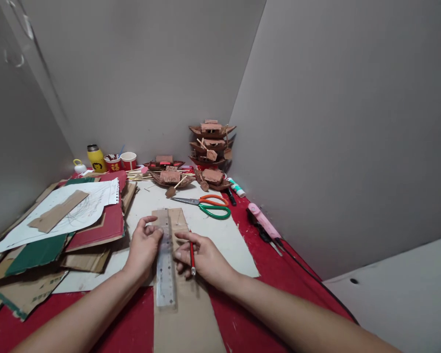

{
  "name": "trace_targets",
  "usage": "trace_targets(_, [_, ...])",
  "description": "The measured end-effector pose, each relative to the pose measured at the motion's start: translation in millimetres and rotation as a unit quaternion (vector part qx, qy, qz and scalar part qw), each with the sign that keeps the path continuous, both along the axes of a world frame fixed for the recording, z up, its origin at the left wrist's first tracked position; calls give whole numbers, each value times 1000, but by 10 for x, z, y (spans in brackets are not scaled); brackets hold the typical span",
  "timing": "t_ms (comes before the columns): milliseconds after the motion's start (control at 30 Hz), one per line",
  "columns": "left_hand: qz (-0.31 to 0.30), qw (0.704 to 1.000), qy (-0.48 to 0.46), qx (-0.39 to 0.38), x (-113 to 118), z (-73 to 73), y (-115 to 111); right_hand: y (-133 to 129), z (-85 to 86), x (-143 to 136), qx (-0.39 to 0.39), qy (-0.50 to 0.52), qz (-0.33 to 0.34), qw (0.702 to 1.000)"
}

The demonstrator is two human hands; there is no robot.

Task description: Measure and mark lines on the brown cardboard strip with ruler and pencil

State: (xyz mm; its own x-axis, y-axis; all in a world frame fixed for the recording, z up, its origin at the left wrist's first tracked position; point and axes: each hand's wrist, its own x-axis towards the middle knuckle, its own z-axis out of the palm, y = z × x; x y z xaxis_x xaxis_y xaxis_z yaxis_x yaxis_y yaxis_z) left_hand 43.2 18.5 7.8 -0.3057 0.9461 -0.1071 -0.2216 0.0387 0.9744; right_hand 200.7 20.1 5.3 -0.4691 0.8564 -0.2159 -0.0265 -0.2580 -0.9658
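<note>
A clear plastic ruler [165,274] lies lengthwise on a long strip of brown cardboard [189,318]. My left hand [145,243] grips the ruler's left edge near its far end, the thumb on top and the fingers curled. On the other side, my right hand [202,257] holds a red pencil [192,252] among its bent fingers, close to the ruler's right edge. The pencil's blunt end points back toward me, and I cannot make out its tip. Beyond the hands, scissors [209,206] with orange and green handles rest on a white sheet [242,255].
Cardboard pieces [36,255] and a scribbled paper [99,196] pile up at left. Small model boats [171,176] stand at the back, some stacked [211,130]. A yellow bottle [95,159] and paper cups [128,161] are back left. A pink corded tool [264,220] lies right.
</note>
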Motion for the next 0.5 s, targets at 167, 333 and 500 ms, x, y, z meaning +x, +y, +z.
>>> trace_targets(167, [30,999,14,14,81,-13,4,-99,34,-61,-31,25,-6,999])
trace_targets(333, [47,998,23,22,140,36,5,-114,49,-41,16,24,-45,999])
trace_targets(500, [25,997,70,33,36,82,10,149,148,256,79,-18,-111,990])
